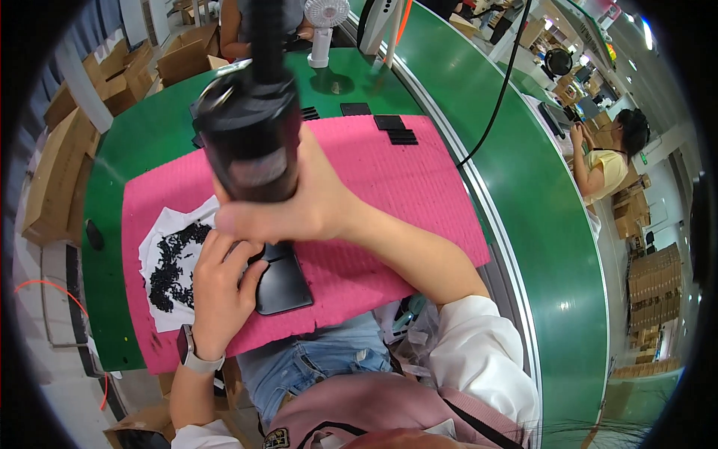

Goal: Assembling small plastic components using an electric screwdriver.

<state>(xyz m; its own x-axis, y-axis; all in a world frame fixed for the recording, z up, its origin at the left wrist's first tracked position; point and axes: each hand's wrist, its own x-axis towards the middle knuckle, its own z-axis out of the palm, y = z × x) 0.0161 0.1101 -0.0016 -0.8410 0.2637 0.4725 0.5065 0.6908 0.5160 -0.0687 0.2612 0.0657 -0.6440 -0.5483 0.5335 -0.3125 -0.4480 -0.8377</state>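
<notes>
My right hand (310, 206) is wrapped round a thick black electric screwdriver (250, 142), held upright; its lower end is hidden behind the hand. Below it a flat, glossy black case (286, 280) lies on the pink corrugated mat (381, 217). At the case's left side is my left hand (221, 288), fingers bent and thumb resting against it. Those fingertips reach in under my right hand and are partly covered. Beside my left hand, a white sheet (153, 239) carries a heap of tiny black pieces (166, 266), too small to name for certain.
Flat black pieces (389, 122) lie at the mat's far edge. On the green table (112, 172) a white fan (319, 37) stands near a person across from me. A black cable (501, 112) hangs at right over the metal rail. Cardboard boxes (63, 176) stand at left.
</notes>
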